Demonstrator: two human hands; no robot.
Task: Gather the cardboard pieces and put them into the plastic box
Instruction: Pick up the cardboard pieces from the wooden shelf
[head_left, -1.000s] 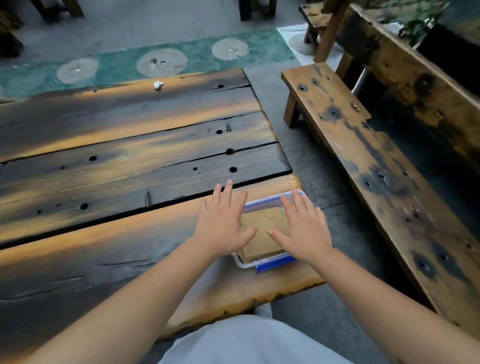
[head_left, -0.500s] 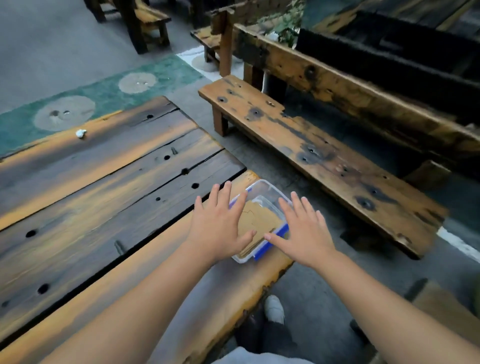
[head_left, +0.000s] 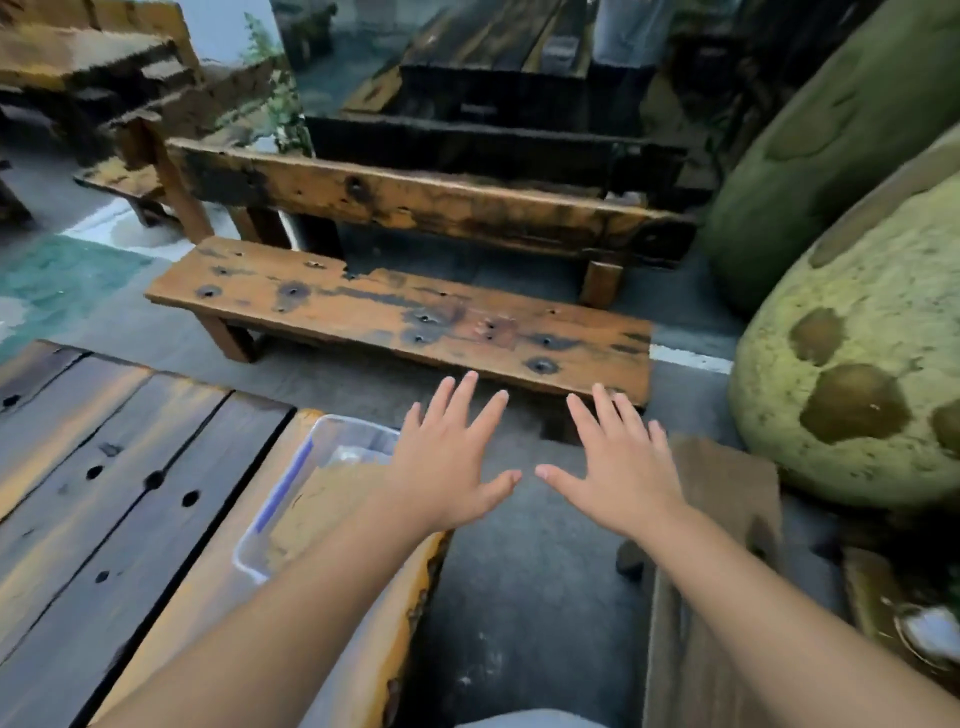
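Half a second ago both your hands lay over the plastic box; now they have lifted off and slid to its right, and the view has swung that way too. Your left hand (head_left: 447, 467) hangs with fingers spread and holds nothing, its wrist over the right rim of the plastic box (head_left: 332, 441). Your right hand (head_left: 618, 467) is well right of the box, over the grey floor (head_left: 519, 597), also splayed and empty — the two thumbs nearly meet.

The box is clear, thin-walled plastic with rounded corners and a blue strip along its left wall. Inside it lie the cardboard pieces (head_left: 322, 504), flat, tan and matte, a cut outline faint on the top one. The box sits at the right edge of the counter (head_left: 130, 493), whose planks are dark, weathered wood with bolt holes and black gaps; the plank under the box is paler, its edge ragged.

Right of the box the counter drops straight to open floor. Beyond the box stands a worn orange-brown bench (head_left: 405, 317). Far right of the box sits a rough, green, mottled boulder shape (head_left: 857, 364).
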